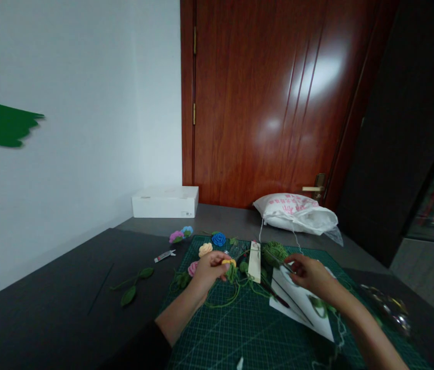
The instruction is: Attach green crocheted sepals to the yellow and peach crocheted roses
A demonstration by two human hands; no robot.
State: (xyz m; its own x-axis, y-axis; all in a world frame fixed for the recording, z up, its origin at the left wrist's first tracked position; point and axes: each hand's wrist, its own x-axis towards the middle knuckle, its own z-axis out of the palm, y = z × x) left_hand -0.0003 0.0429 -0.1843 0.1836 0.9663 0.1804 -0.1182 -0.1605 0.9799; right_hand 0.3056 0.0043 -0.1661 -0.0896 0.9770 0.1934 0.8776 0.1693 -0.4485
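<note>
My left hand (pixel 211 268) is closed on a small yellow crochet flower (pixel 229 262) with green yarn strands (pixel 232 276) hanging below it. My right hand (pixel 309 275) pinches something thin and dark, too small to make out, at its fingertips. A thin strand seems to arch between the two hands. Between them lies a pale flat strip (pixel 254 262), with a ball of green yarn (pixel 274 252) just behind and left of my right hand. Beside my left hand are a cream crochet rose (pixel 205 250) and a pink one (pixel 192 268), partly covered.
A green cutting mat (pixel 217 329) carries a white paper sheet (pixel 297 303). Behind it are a blue rose (pixel 219 239), a white bag (pixel 294 210) and a white box (pixel 165 202). Green leaves (pixel 129 295), a small tube (pixel 164 256) and a thin stick (pixel 100 289) lie left.
</note>
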